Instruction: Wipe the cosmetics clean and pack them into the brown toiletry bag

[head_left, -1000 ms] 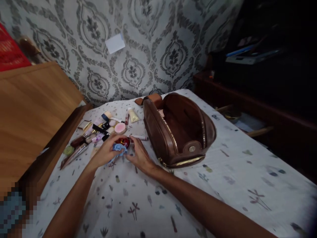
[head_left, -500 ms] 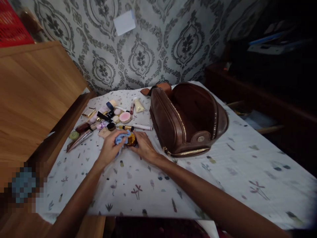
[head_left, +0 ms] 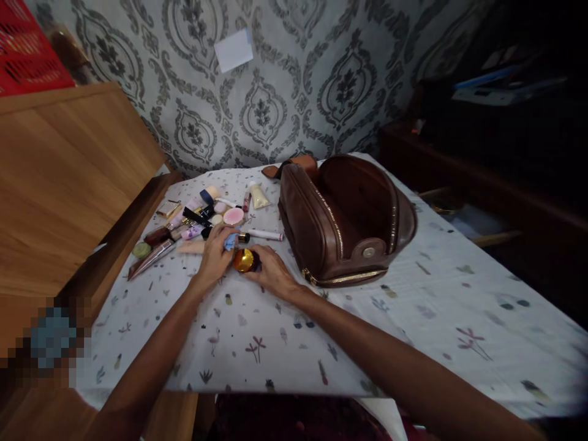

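Note:
My left hand (head_left: 215, 257) is closed on a small blue cloth (head_left: 231, 240) and presses it against the top of a small round jar with a shiny gold lid (head_left: 243, 260). My right hand (head_left: 272, 272) grips that jar from the right side, on the patterned white tablecloth (head_left: 321, 331). Just behind the hands lie a gold-and-black lipstick tube (head_left: 242, 237) and a white pen-like stick (head_left: 266, 234). A brown leather toiletry bag (head_left: 344, 220) stands unzipped and wide open to the right of my hands.
Several cosmetics (head_left: 193, 220) lie scattered at the table's back left: tubes, a pink compact (head_left: 233, 215), a cream tube (head_left: 258, 196). A wooden board (head_left: 68, 184) leans at the left. Patterned wallpaper with a white note (head_left: 233, 49) is behind. Dark shelving (head_left: 482, 153) stands at the right.
The cloth in my left hand has moved from over the jar to its upper left, uncovering the gold lid. The jar has turned from showing red to gold. The view has shifted slightly.

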A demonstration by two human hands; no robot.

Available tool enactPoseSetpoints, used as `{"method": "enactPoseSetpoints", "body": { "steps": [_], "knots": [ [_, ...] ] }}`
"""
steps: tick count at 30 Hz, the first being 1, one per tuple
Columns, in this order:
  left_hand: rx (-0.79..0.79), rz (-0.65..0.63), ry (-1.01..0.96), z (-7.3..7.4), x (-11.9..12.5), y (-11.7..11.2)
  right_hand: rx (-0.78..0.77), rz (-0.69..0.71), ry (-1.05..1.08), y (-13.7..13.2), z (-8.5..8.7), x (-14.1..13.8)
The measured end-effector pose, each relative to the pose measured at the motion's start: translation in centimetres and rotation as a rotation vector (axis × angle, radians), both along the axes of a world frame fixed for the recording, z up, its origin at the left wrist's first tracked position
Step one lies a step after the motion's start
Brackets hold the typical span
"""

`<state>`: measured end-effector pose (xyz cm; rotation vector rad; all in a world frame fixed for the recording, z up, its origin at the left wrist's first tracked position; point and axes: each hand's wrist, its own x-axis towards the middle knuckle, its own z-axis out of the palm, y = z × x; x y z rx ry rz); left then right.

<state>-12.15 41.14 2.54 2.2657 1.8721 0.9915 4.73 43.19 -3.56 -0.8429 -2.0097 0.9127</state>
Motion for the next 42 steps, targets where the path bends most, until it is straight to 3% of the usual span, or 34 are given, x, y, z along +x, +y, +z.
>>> {"method": "enactPoseSetpoints", "body": {
  "steps": [4,8,13,23,30,35,37,39,42],
  "knots": [
    [-0.006,-0.108,-0.033,0.7,1.0,-1.9,0.011,0.008,-0.025,-0.4,0.2,0.7],
    [-0.089,-0.248,-0.036,0.3,1.8,-3.0,0.002,0.018,-0.075,-0.7,0.5,1.0],
    [-0.140,-0.038,-0.275,-0.6,1.3,-3.2,-0.010,0.083,-0.044,-0.8,1.0,1.0],
    [-0.262,0.063,-0.449,-1.8,0.4,-5.9,-0.105,0.157,0.040,-1.4,0.9,1.1],
    [-0.254,0.099,-0.204,-1.3,1.3,-8.3,0.013,0.058,0.075,-1.1,0.5,0.8],
    [-0.028,-0.050,0.114,-1.5,2.5,-9.4,0.101,0.071,0.043,-1.0,0.2,0.7],
    [0.045,-0.045,0.234,-1.3,2.8,-9.1,0.167,0.115,0.013,-1.2,0.3,0.7],
    [0.069,0.008,0.241,-0.9,2.8,-8.4,0.210,0.148,-0.015,-1.3,0.4,0.7],
    [0.036,0.070,0.050,-0.2,2.5,-6.9,0.222,0.166,-0.025,-1.3,0.5,0.8]
  ]
}}
